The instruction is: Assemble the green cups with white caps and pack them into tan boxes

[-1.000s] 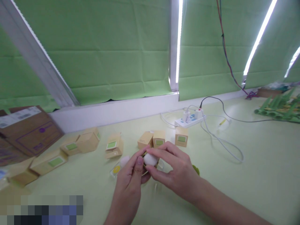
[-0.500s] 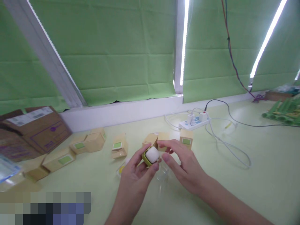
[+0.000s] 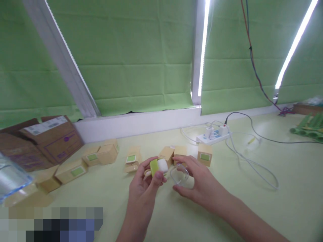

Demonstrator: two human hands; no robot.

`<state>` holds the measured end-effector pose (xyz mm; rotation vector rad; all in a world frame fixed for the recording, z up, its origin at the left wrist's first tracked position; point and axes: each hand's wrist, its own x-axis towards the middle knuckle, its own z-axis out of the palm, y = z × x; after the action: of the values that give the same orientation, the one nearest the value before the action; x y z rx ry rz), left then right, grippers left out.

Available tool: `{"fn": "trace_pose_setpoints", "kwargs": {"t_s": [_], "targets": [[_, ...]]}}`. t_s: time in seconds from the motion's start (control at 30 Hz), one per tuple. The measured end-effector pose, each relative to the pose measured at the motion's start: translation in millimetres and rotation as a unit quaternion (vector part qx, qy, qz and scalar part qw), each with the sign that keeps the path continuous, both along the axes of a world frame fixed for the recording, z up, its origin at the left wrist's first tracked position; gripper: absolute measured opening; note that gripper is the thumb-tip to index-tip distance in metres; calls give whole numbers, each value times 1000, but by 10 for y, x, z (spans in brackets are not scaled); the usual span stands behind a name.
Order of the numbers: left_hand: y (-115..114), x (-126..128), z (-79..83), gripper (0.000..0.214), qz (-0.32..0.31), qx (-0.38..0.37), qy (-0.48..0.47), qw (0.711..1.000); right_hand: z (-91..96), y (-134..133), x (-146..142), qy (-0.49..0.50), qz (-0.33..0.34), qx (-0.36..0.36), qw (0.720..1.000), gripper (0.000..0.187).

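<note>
**Both Hands Holding Parts Above the Near Middle of the Surface**

The left hand (image 3: 145, 186) held a small green-and-white case (image 3: 158, 166) above the near middle of the surface (image 3: 252, 201). Its fingers were clamped on the case, with the thumb pressed across the near face. The right hand (image 3: 202, 185) held a clear plastic cover (image 3: 179, 174) just beside the case, on its right. The fingers of the right hand were closed around the cover's edges, the thumb below and the other fingers above. Case and cover stood close together; whether they touched could not be told.

Behind the hands, three small tan boxes (image 3: 205, 156) with green labels stood in a row. More of these boxes lay toward the left edge, near a large brown carton (image 3: 50, 137) at the far left corner. A white power strip (image 3: 213, 136) with plugged cables lay near the far edge.
</note>
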<state>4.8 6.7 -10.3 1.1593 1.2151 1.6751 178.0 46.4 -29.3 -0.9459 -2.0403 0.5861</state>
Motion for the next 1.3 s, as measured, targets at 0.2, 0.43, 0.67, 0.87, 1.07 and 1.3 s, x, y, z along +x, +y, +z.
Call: {"fn": "trace_pose_setpoints", "kwargs": {"t_s": [0.2,0.43,0.67,0.87,1.07,1.3], "targets": [[37,-56,-38,54,-82,-25,-20,996,33,2,-15,-3,-47,-4,999,58],[89,-98,-125,68,-121,-49,-78,988,60,13,-10,49,-69,19,996,59],[17,-63,-26,53,-123,-57,-62,989,86,-5,-13,81,-11,19,996,51],[1,-60,-11,53,-124,-62,-126,982,77,0,-6,103,-24,7,994,51],[-12,-34,16,52,-117,-63,-109,985,65,-6,-5,142,-3,-48,989,51],[-13,-21,-13,51,-140,-61,-90,984,71,-7,-16,168,5,-49,985,51]]}}
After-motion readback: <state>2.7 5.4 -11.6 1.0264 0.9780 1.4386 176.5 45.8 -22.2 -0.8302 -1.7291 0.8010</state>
